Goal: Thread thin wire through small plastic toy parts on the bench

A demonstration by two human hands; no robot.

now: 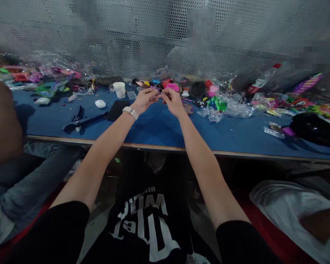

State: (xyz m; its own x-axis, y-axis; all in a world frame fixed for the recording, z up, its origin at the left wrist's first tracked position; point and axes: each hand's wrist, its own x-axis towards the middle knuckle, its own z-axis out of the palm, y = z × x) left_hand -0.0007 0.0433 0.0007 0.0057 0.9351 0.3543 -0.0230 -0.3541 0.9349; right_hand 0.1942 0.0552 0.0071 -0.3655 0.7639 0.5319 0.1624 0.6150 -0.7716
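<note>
Above the blue worktable [165, 128], our left hand [145, 99] and right hand [172, 102] meet, fingertips pinched together on a tiny piece [161, 95] too small to identify, raised clear of the colourful trinkets [217, 103] for close work.

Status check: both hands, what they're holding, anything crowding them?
Left hand and right hand raised together over the blue table, fingertips pinching a tiny piece, too small to identify. Phone and white cup left of them; pink toy behind.
</note>
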